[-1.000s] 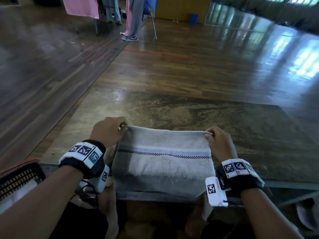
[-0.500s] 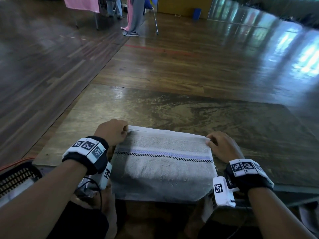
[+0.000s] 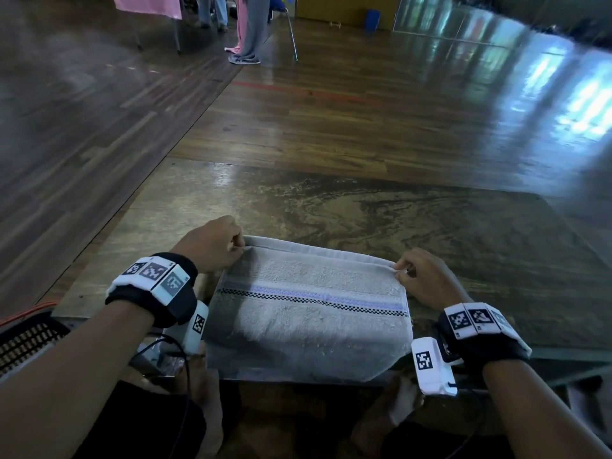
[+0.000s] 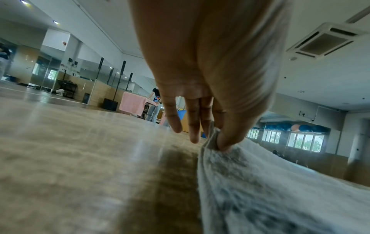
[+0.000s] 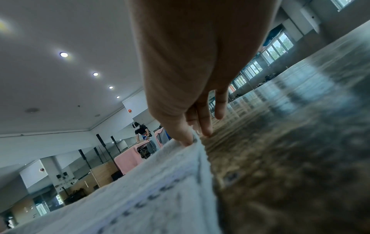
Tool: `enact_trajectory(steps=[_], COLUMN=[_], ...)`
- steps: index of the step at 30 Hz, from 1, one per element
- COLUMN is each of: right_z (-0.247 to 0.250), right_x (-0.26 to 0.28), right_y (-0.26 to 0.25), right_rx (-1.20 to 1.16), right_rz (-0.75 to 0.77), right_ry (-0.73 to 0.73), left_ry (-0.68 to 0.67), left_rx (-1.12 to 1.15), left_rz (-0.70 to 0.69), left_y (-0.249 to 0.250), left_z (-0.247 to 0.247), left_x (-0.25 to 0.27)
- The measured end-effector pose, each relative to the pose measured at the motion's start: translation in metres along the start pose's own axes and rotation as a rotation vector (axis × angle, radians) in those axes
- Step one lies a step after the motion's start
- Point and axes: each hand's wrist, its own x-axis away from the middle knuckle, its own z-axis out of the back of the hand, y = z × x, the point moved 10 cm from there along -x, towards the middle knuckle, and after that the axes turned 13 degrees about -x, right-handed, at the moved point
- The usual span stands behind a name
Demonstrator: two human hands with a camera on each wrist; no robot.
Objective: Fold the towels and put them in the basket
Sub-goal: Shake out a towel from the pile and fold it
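Observation:
A grey towel (image 3: 308, 313) with a checked and lilac stripe lies folded on the near edge of the brown table (image 3: 364, 213). My left hand (image 3: 215, 246) pinches the far left corner of its top layer (image 4: 214, 142) between thumb and fingers. At the far right corner my right hand (image 3: 420, 276) pinches the same layer (image 5: 192, 140). The top layer's far edge sits just short of the layer beneath. The black mesh basket (image 3: 29, 339) shows at the lower left, below the table's edge.
An orange cable (image 3: 26, 313) runs beside the basket. Beyond the table stretches a wooden floor. A person (image 3: 251, 28) stands far off by a table draped in pink cloth (image 3: 149, 3), near a chair (image 3: 288, 24).
Both hands have carried the towel's top edge away from me and lowered it onto the table. The fold now lies flat with its far edge close to the lower layer's edge.

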Motion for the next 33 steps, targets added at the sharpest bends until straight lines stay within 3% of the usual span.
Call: enact_trajectory(steps=[8, 15, 22, 33], right_z=[0.020, 0.063, 0.096, 0.156], right_x=[0.023, 0.064, 0.111, 0.152], right_y=[-0.003, -0.022, -0.062, -0.124], right_rx=[-0.099, -0.123, -0.121, -0.161], right_rz=[0.064, 0.158, 0.269, 0.376], right_ry=[0.078, 0.117, 0.118, 0.118], left_ry=[0.159, 0.325, 0.348, 0.320], left_rx=[0.214, 0.381, 0.272, 0.398], left_rz=[-0.134, -0.133, -0.202, -0.212], left_y=[0.025, 0.031, 0.043, 0.047], left_z=[0.033, 0.059, 0.092, 0.171], left_x=[0.035, 0.091, 0.133, 0.177])
